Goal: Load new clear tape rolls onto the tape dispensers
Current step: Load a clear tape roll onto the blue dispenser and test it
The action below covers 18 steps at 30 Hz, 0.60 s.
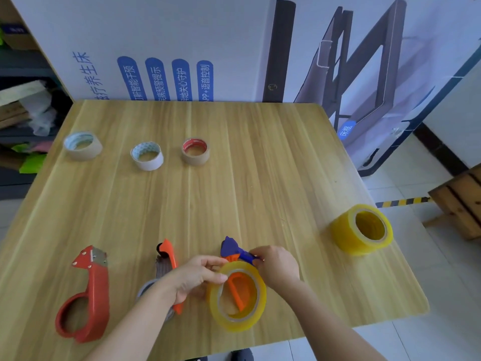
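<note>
- While the left hand (200, 276) pinches the clear tape roll (238, 295) steady, the right hand (277, 265) grips the blue dispenser (234, 248), apparently seating the roll on its orange hub.
- Red dispenser (86, 295) and orange dispenser (169, 256) lie left, seemingly awaiting rolls.
- Spare clear roll (361, 229) sits right, within reach.

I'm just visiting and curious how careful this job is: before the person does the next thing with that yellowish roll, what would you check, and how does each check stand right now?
1. Roll seated on the blue dispenser: ok, the clear tape roll sits around its orange hub.
2. Both hands on the work: ok, left hand pinches by the roll's upper edge, right hand is at the dispenser's neck.
3. Tape end threaded to the blade: cannot tell, fingers hide it.
4. Spare clear roll ready: ok, on the table to the right, untouched.
5. Red dispenser: not ok, no roll on it.
6. Orange dispenser: cannot tell, the left arm covers it.
</note>
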{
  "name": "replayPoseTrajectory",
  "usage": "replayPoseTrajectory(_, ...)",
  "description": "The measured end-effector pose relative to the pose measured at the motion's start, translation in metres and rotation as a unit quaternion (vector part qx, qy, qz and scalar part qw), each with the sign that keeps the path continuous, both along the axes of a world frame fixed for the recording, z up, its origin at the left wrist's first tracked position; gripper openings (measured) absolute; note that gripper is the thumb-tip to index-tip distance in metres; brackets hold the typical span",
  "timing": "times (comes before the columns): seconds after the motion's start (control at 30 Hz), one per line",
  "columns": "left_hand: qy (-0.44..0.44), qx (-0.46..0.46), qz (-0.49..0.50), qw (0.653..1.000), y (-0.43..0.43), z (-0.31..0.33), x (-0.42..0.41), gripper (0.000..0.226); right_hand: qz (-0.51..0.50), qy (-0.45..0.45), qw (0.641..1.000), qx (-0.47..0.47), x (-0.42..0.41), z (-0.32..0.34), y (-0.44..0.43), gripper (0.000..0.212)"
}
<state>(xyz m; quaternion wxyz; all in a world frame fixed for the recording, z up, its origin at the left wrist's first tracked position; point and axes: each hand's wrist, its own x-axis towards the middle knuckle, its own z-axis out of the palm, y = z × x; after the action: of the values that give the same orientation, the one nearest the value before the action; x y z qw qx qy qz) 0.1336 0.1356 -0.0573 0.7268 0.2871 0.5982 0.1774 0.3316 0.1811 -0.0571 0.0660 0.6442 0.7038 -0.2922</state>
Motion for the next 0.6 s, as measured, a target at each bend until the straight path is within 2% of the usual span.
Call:
replayPoseTrajectory(0.1,-0.003,-0.001,0.020,1.000,-0.001,-0.010,0.008,0.043,-0.042,0.030,0.998,-0.022,0.005,-0.003,0.005,0.030)
replayPoseTrajectory(0.2,0.028,0.027,0.039,0.998,0.000,-0.016,0.015,0.025,-0.054,0.044,0.997,-0.034,0.007,-0.005,0.006,0.028)
replayPoseTrajectory(0.3,0.066,0.059,0.071,0.994,0.000,-0.017,0.025,0.017,-0.071,0.056,0.996,-0.023,0.006,-0.005,0.005,0.026)
replayPoseTrajectory(0.47,0.111,0.085,0.107,0.984,-0.006,-0.028,0.035,0.033,-0.014,0.069,0.998,-0.001,0.006,-0.003,-0.007,0.034)
replayPoseTrajectory(0.6,0.175,0.110,0.057,0.977,-0.008,-0.033,0.035,0.028,-0.007,0.062,0.998,0.013,0.007,-0.007,-0.014,0.037)
